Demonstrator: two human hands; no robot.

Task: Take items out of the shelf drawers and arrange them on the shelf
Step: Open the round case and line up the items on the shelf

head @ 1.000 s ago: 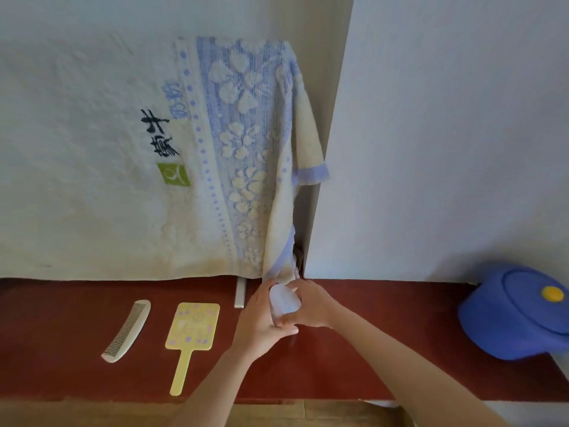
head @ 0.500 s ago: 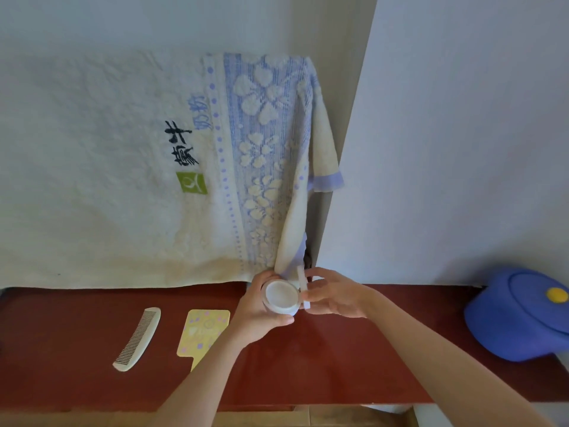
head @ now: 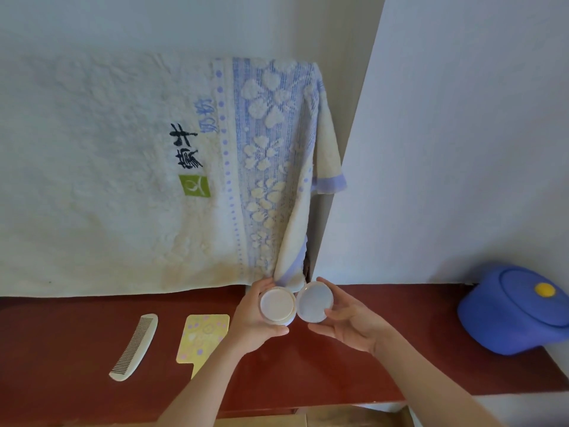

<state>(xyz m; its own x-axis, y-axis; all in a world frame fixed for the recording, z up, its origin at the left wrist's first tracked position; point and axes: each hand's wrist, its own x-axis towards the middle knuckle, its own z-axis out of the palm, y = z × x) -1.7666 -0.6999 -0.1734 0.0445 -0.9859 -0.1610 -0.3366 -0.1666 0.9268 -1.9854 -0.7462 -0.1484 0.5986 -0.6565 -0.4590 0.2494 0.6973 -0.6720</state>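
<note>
Gripping white jar (head: 276, 305) in left hand (head: 252, 322), lid (head: 314, 302) pinched in right hand (head: 351, 325), just beside

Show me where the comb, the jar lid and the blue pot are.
comb (head: 136, 346), head view, middle of its length.
jar lid (head: 314, 302), head view, centre of its round face.
blue pot (head: 517, 311), head view, on its lid.

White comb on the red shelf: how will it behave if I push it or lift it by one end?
The long white plastic comb looks thin and probably light, so it should lift easily. It lies flat on the smooth red-brown shelf, so a push would likely slide it, not roll it. Its fine teeth may flex or snag.
</note>
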